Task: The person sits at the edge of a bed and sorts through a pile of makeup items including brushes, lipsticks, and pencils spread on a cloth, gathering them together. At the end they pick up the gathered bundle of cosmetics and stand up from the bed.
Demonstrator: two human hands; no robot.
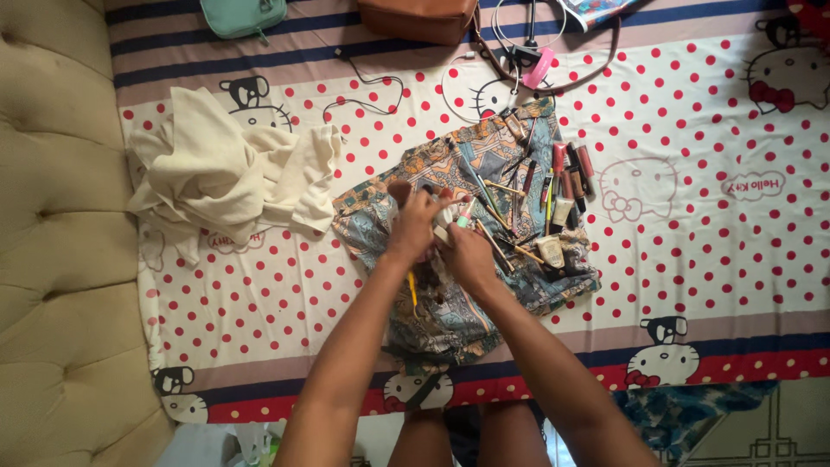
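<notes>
Patterned cloth [458, 294], strewn with makeup sticks and tubes, is being worked over by two bare hands at the centre of the frame.

Small cosmetic items [451, 227] are being gripped between the left hand [412, 227] and the right hand [467, 252], both closed and pressed close together; exactly what is being held cannot be told. More tubes and pencils [562, 195] are lying just right of the hands. A cream garment [229, 169] is being left crumpled at the left, on the red-dotted bedsheet [709, 259]. A brown bag [418, 17] is sitting at the top edge.
</notes>
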